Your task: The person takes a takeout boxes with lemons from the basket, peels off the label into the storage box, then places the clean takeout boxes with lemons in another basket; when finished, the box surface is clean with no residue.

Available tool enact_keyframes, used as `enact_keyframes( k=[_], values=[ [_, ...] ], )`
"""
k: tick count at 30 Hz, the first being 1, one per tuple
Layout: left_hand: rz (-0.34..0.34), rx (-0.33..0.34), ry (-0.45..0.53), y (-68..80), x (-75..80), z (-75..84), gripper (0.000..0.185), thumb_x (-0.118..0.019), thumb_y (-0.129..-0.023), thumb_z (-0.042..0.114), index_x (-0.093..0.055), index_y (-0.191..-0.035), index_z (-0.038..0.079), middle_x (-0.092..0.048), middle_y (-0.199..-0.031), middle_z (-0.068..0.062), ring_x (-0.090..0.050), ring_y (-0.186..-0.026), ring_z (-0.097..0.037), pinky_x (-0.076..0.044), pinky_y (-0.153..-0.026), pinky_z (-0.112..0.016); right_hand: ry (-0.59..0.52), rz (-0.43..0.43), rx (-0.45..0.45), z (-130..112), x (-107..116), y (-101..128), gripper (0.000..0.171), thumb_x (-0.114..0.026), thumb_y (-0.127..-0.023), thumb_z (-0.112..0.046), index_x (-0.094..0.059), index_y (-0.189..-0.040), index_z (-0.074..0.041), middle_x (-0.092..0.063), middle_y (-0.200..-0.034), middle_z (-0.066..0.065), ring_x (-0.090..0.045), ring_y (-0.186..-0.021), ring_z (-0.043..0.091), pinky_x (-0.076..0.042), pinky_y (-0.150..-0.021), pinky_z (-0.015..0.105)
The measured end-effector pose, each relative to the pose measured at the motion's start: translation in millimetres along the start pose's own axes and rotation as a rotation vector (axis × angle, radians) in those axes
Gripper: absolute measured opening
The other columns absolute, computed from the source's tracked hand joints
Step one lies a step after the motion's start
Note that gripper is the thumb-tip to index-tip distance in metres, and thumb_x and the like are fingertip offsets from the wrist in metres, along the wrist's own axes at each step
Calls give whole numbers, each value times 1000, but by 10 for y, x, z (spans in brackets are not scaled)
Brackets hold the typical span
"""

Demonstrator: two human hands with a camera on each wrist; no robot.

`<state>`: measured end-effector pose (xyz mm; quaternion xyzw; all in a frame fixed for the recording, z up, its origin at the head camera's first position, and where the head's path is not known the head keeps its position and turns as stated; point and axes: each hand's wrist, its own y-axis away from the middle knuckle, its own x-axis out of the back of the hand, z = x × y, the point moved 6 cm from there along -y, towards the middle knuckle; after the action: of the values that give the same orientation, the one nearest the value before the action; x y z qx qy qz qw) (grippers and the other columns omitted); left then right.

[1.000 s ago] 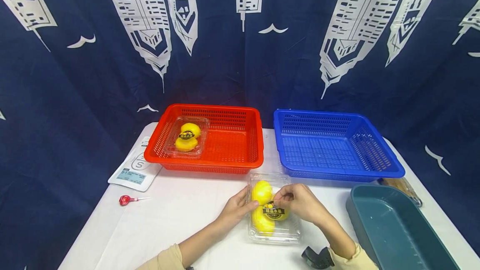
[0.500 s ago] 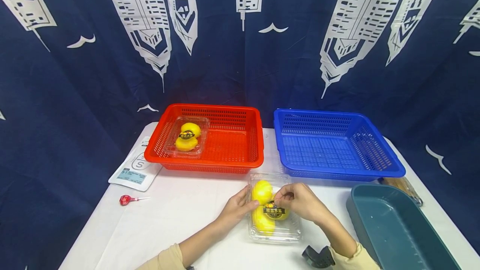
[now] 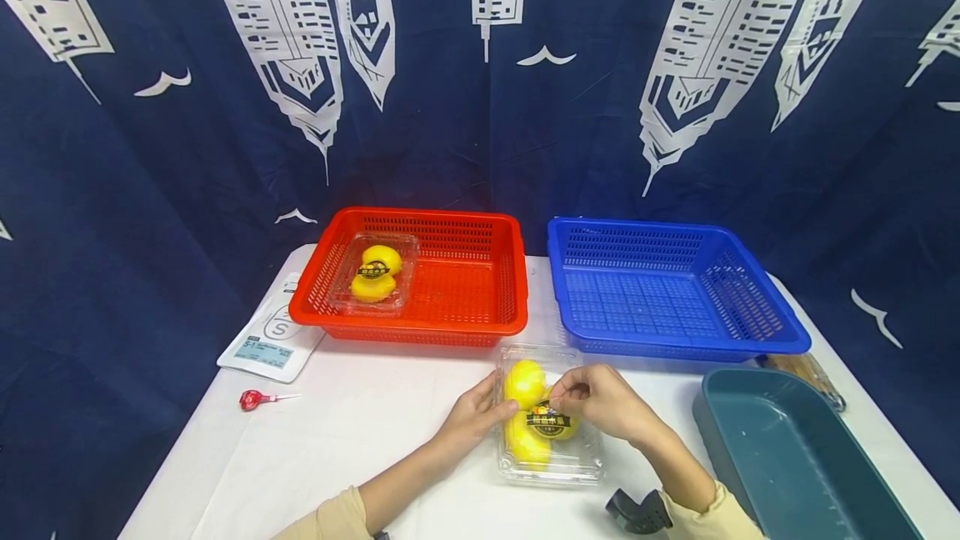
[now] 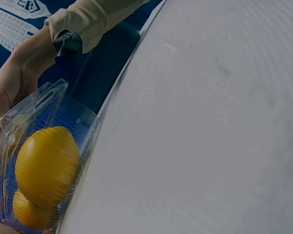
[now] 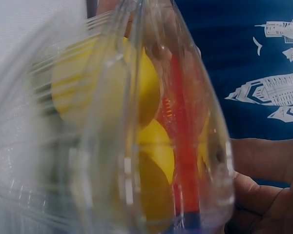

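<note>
A clear plastic clamshell box (image 3: 570, 469) with several smooth yellow fruits (image 3: 527, 383) stands on the white table, its lid down. Across the lid lies a black label (image 3: 550, 423) with light lettering and a colourful top. My left hand (image 3: 474, 415) grips the box's left side, thumb over the lid. Thumb and forefinger of my right hand (image 3: 596, 398) pinch together at the label's upper right edge, close over the lid. In the left wrist view the fruits (image 4: 48, 165) show through the box wall; in the right wrist view the blurred box partly hides the right hand's fingers (image 5: 256, 190).
Behind stand a red basket (image 3: 457, 332), with a similar labelled fruit box (image 3: 408, 273) inside, and a blue basket (image 3: 675, 348). A teal tray (image 3: 795, 440) lies at the right. At the left are a white printed packet (image 3: 281, 348) and a red lollipop (image 3: 253, 399).
Almost nothing differs. The right hand and its fingertips have shifted very slightly up and to the right at the label; the left hand keeps its grip on the box.
</note>
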<state>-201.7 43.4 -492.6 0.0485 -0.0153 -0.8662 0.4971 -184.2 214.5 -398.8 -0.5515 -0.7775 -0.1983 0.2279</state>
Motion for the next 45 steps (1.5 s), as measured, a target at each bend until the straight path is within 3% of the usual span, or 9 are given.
enact_keyframes(
  k=[15, 45],
  values=[
    [-1, 3, 4, 1, -2, 3, 79, -59, -95, 32, -19, -153, -2, -20, -161, -18, -23, -148, -35, -26, -119, -44, -18, -23, 8, 11, 2, 9, 7, -69, -83, -5, -69, -84, 1, -55, -68, -2, -46, -60, 2, -39, -52, 17],
    [-4, -5, 14, -14, 3, -43, 80, -62, -94, 34, -21, -154, 0, -22, -161, -16, -24, -148, -34, -25, -120, -45, -11, 14, -33, 14, 3, 16, 8, -69, -81, -5, -68, -83, 2, -58, -70, 1, -49, -63, 7, -42, -54, 18]
  ],
)
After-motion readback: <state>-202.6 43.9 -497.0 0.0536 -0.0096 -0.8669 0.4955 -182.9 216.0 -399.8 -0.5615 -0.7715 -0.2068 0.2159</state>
